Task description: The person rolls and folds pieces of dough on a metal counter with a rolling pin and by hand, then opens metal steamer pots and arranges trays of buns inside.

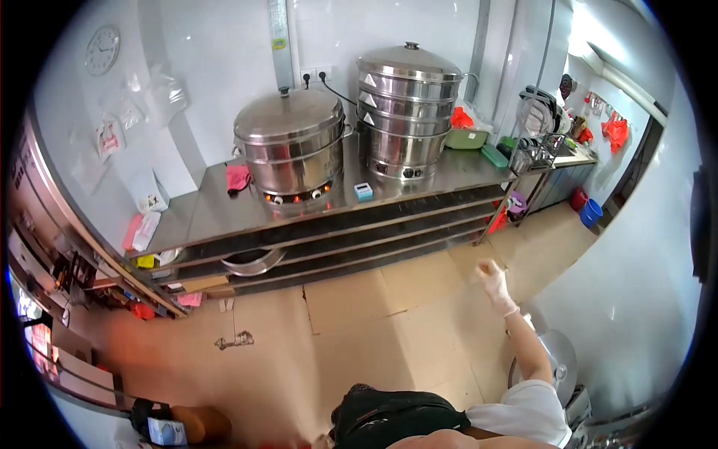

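My right hand, in a thin translucent glove, is stretched forward over the floor to the right of my body. Its fingers are curled closed, and nothing shows sticking out of them. It touches nothing and is nearest to the front of the steel worktable. A blurred sliver at the bottom edge may be my left hand, but its fingers cannot be made out. On the worktable stand a lidded steel steamer with lit orange lights and a taller stacked steamer. A small blue-and-white timer sits between them, near the front edge.
A pink cloth lies left of the steamers; a green basin stands right. A steel pan rests on the lower shelf. Right of me is a round metal lid. Blue and red buckets stand on the far floor.
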